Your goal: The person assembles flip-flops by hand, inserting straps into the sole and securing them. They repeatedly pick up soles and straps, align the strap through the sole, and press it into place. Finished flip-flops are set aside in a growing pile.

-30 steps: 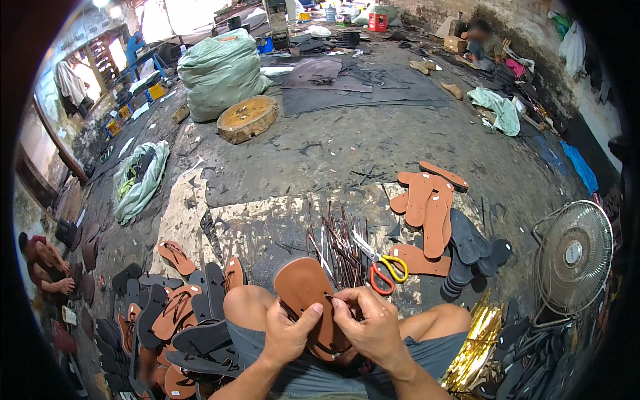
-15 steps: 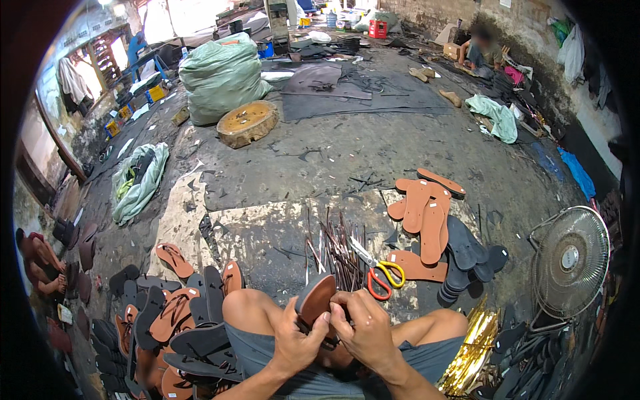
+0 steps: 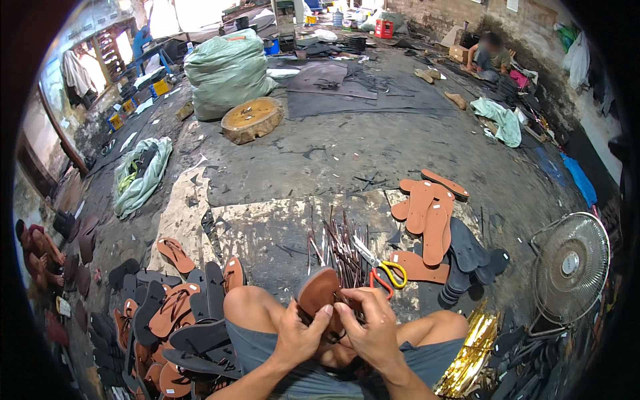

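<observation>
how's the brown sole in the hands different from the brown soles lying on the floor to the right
The held sole is gripped by the left hand and right hand and tilted up on edge; the floor soles lie flat and untouched. The held sole is alone; the floor soles overlap in a loose pile. Both are brown and foot-shaped.

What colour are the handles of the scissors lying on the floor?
The scissors have one yellow and one red handle, seen in the head view.

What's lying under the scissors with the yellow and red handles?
The scissors lie across a bundle of thin dark straps on a pale patch of floor. The straps' near ends are hidden behind the brown sole and both hands.
</observation>
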`<state>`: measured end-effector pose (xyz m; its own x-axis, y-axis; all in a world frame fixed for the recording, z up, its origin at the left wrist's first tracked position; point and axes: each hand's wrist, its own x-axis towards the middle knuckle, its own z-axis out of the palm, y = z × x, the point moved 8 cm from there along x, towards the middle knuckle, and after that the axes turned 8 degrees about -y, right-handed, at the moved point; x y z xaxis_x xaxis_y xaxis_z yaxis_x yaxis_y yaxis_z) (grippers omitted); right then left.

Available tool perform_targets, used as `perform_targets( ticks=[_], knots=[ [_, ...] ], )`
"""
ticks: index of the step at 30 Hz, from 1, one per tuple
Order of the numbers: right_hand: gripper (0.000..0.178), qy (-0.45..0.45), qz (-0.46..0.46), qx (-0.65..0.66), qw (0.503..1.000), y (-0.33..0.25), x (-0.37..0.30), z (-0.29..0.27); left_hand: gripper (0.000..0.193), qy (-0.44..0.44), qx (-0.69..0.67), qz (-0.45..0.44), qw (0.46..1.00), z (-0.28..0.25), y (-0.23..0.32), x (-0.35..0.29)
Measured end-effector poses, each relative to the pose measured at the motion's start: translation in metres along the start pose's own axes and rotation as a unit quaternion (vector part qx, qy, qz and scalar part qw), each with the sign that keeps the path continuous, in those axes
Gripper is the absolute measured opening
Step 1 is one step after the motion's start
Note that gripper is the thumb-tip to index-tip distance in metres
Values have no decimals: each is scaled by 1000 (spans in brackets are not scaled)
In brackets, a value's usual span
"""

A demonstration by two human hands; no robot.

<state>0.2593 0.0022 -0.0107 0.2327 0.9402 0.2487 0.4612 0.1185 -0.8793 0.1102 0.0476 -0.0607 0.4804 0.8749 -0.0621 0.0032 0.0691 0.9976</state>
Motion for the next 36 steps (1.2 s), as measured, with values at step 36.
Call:
perform_targets(
  ticks=[36],
  knots=[
    [14, -61, -149, -262, 952, 0, -11, 28, 41, -88, 137, 17, 987, -3, -35, -12]
  ],
)
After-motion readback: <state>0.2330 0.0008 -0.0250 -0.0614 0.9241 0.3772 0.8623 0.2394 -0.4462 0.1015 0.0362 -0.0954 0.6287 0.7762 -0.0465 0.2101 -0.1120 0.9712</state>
